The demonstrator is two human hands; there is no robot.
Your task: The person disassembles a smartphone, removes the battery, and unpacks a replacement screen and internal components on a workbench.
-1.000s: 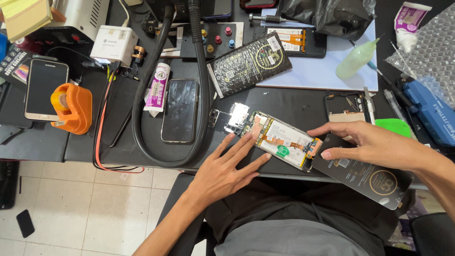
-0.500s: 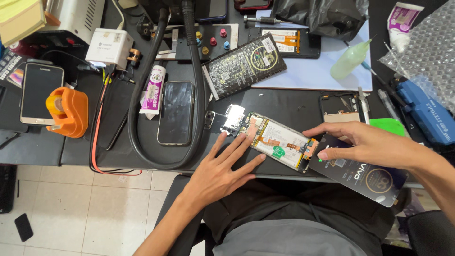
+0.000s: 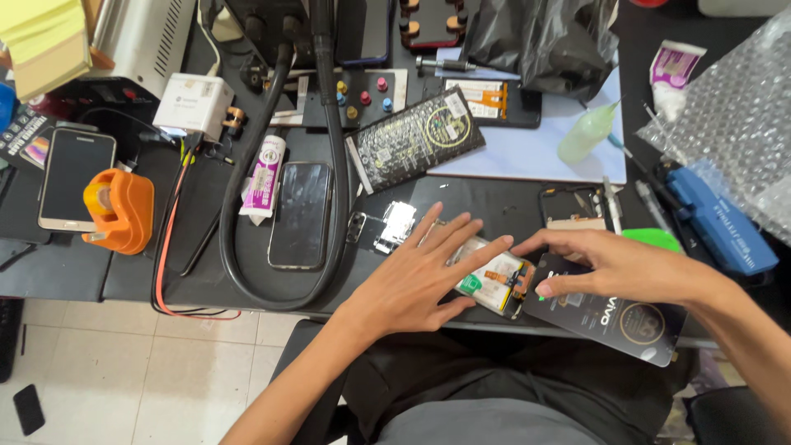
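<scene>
An opened phone (image 3: pixel 493 280) with its insides showing, a white battery with a green tab, lies on the black mat near the table's front edge. My left hand (image 3: pixel 420 276) rests flat over its left half with fingers spread. My right hand (image 3: pixel 614 264) comes in from the right, fingertips touching the phone's right end and a black back cover (image 3: pixel 618 317) under it. Neither hand grips anything.
A dark phone (image 3: pixel 301 214) lies inside a loop of thick black hose (image 3: pixel 329 165). A glue tube (image 3: pixel 262 177), orange tape dispenser (image 3: pixel 119 210), gold phone (image 3: pixel 72 177), black battery pack (image 3: pixel 416 136), green squeeze bottle (image 3: pixel 585 133), blue tool (image 3: pixel 721 222) and bubble wrap (image 3: pixel 737 115) crowd the bench.
My left hand has slid up and right, now covering more of the opened phone. My right hand stays at the phone's right end. The view shifted slightly.
</scene>
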